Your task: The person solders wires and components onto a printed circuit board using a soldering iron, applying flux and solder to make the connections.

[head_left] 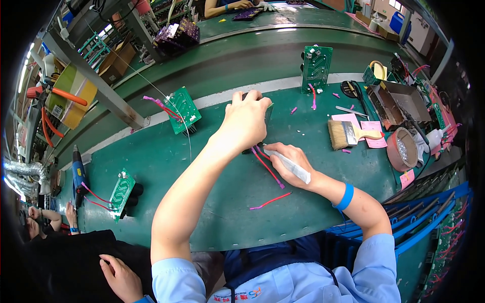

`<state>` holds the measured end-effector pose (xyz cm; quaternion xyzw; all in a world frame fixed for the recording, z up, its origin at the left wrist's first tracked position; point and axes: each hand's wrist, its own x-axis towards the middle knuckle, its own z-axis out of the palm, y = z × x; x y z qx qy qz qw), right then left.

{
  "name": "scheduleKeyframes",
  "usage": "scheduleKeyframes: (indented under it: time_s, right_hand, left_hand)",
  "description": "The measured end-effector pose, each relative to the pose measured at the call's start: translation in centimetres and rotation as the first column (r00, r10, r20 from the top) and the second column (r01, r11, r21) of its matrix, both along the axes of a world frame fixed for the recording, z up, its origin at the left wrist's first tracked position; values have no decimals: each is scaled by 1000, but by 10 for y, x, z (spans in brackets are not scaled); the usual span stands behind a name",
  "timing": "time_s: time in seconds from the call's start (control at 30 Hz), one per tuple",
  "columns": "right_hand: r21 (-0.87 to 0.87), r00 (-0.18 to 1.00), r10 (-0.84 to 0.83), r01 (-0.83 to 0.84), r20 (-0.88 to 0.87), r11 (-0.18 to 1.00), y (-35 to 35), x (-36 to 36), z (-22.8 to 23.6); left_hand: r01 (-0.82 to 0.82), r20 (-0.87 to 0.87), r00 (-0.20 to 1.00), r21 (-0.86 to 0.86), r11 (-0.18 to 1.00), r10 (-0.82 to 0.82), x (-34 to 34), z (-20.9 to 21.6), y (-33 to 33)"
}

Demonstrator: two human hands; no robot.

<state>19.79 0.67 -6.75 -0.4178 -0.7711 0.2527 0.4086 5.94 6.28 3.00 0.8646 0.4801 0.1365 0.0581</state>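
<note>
My left hand [242, 120] reaches to the middle of the bench and grips a green circuit board [270, 112], which it mostly hides. Red wires with purple ends [268, 166] trail from under that hand. Close beside it, my right hand [292, 162] is closed around a tool with a white, wrapped-looking handle [295, 168]. The tool's tip is hidden near the wires, so its kind does not show. Nearer to me, a loose red wire [271, 201] lies on the green bench mat [227, 217].
Other circuit boards stand at the back [317, 69], left of centre [185, 110] and near left [123, 194]. On the right are a brush [348, 134], a tape roll [402, 148] and a metal tray [399, 103]. A heat gun [78, 174] stands far left. Other people's hands [121, 279] show at left.
</note>
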Motion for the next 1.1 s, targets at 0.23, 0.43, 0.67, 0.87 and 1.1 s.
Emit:
scheduleKeyframes:
  time_s: [0.23,0.43,0.67,0.87,1.1]
  right_hand:
    - [-26,998,64,-64,-1,998,-1,10,9]
    - [-53,993,0,-6,-119,999,-14,14,20]
    - [-18,991,56,-59,-118,998,-4,-5,9]
    - [191,997,75,-72,-9,979,-2,-8,-2]
    - [396,996,22,-53,81,917,1,-17,-10]
  left_hand:
    - [5,-12,1000,22,1000,-5,-1,-2,1]
    - [-8,2,1000,-2,1000,8,-3,0,3]
    - [-17,4,1000,5,1000,17,1,1,0]
    - [-17,11,1000,-18,1000,17,-2,2,2]
    - [-19,16,1000,-21,1000,20,-3,1,4]
